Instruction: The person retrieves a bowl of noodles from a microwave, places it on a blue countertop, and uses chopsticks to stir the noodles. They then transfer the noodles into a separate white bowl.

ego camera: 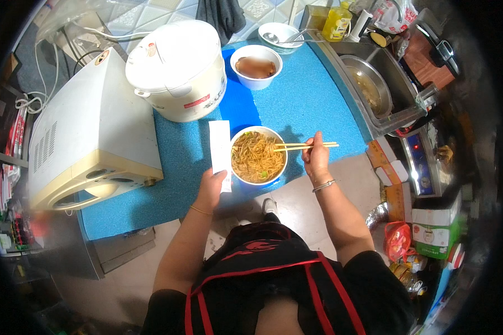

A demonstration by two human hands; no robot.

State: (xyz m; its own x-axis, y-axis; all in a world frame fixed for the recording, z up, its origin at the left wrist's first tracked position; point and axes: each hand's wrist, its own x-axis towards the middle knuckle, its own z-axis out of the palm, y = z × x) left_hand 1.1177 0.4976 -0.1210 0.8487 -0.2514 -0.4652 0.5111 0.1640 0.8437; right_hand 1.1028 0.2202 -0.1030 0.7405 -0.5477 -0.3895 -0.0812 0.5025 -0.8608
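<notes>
My right hand (317,157) grips a pair of wooden chopsticks (295,147), whose tips reach into the noodles. The noodles (257,157), mixed with shreds of dark food and bits of green, fill a round white bowl (286,165) near the front of the blue counter. Between the thumb and fingers of my left hand (211,184) is a strip of white paper (220,146), upright in the view just left of the bowl. Part of the left fingers is hidden behind the paper. Some small print shows near the paper's lower end.
A white rice cooker (180,71) and a microwave oven (96,138) occupy the left of the counter (318,92). Behind the noodles stands a white tub of brown liquid (255,69); a bowl with spoons (281,35) is farther back. At right, a sink (396,79) holds a metal basin (366,86).
</notes>
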